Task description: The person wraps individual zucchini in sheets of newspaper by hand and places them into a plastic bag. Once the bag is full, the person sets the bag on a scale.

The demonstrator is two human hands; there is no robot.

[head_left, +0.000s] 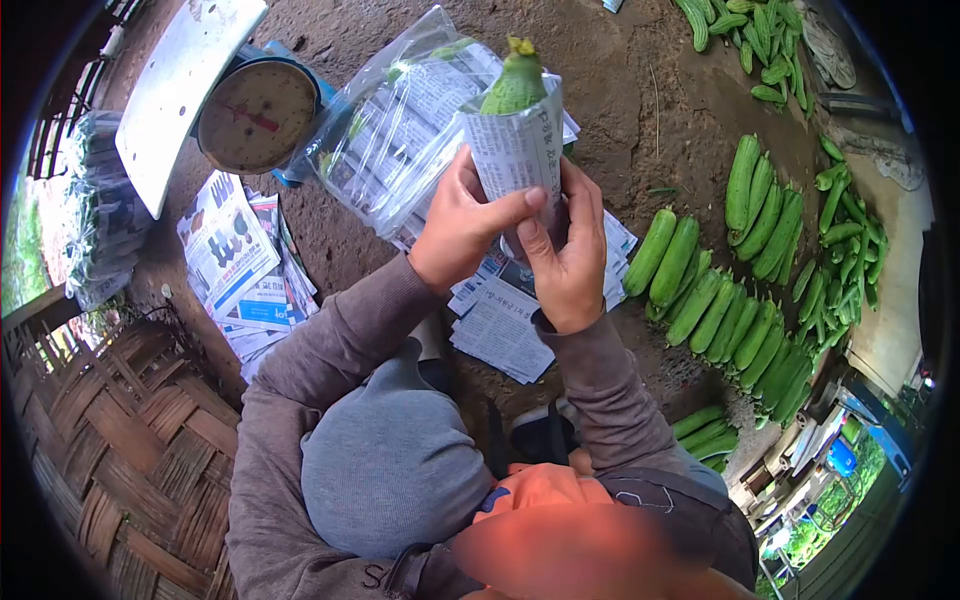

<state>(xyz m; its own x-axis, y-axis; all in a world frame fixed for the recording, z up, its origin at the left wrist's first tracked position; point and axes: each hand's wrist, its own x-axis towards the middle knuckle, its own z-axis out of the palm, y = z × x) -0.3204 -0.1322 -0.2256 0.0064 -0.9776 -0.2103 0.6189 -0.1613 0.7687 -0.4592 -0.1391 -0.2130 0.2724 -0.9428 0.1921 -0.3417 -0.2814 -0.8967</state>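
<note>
Gourd: a green gourd (517, 85), upright, its top poking out of a newspaper wrap (515, 150); held up between both hands, above the ground.
Left hand: the left hand (460, 228) grasps the wrap from its own side, thumb laid across the paper's lower front.
Right hand: the right hand (568, 265) clasps the wrap's lower end from the other side, fingers curled behind the paper, thumb pressing close to the left thumb.
Below the hands: loose newspaper sheets (505, 325) lie on the earth floor (640, 110).
Beyond the left hand: a clear plastic bag (390, 130) filled with folded newspaper, just behind the wrap.
Further out on the left: a dial weighing scale (255, 115) with a white pan (185, 85), and nearer the left arm a stack of printed leaflets (245, 265).
Right of the right hand: rows of unwrapped green gourds (720, 320) lie side by side on the floor, well apart from the hands.
Left of the left elbow: a woven bamboo panel (130, 440).
</note>
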